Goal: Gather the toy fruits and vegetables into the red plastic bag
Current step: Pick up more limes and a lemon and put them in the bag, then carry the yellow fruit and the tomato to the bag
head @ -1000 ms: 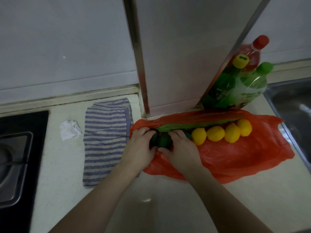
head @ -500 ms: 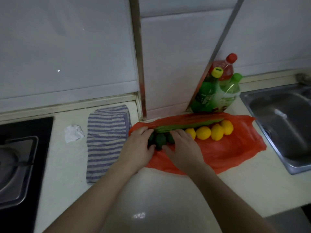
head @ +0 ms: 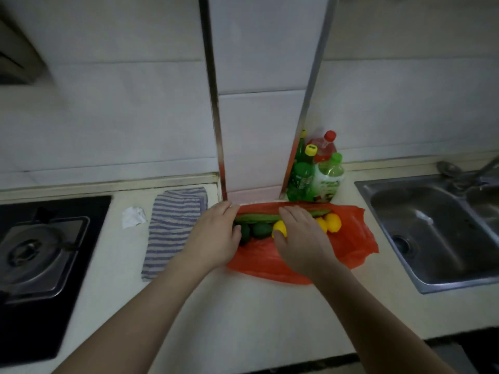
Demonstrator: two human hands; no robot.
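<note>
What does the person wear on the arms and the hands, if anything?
Nothing that shows. The left hand and the right hand are bare, without gloves, rings or a watch, and both forearms are uncovered, with no sleeve in view.
</note>
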